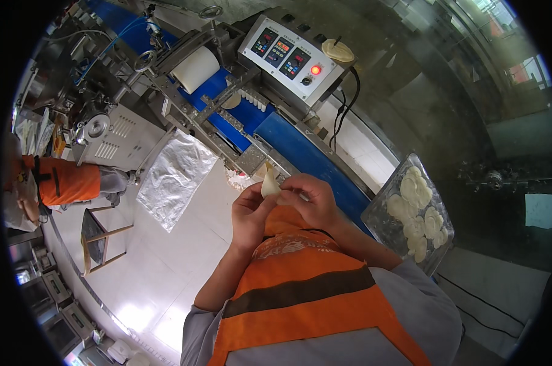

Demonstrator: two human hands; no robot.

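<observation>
A small pale piece of folded dough (270, 185) is pinched between my two hands in front of my orange apron. My left hand (248, 215) grips its left side with fingers closed. From the right, my right hand (312, 200) pinches its lower edge between thumb and fingers. The dough stands up as a pointed fold above my fingertips; its lower part is hidden by them. Just beyond my hands runs the blue conveyor belt (306, 155) of a machine. On its far part lie a round dough sheet (230, 99) and a row of small pale pieces (254, 100).
To the right, a clear tray (379, 227) bears several overlapping dough rounds (415, 190). The machine has a white roller (196, 68) and a control box (290, 58) with a lit red button. At left are a silvery sheet (177, 177), a chair (103, 238) and another person (68, 183) in orange.
</observation>
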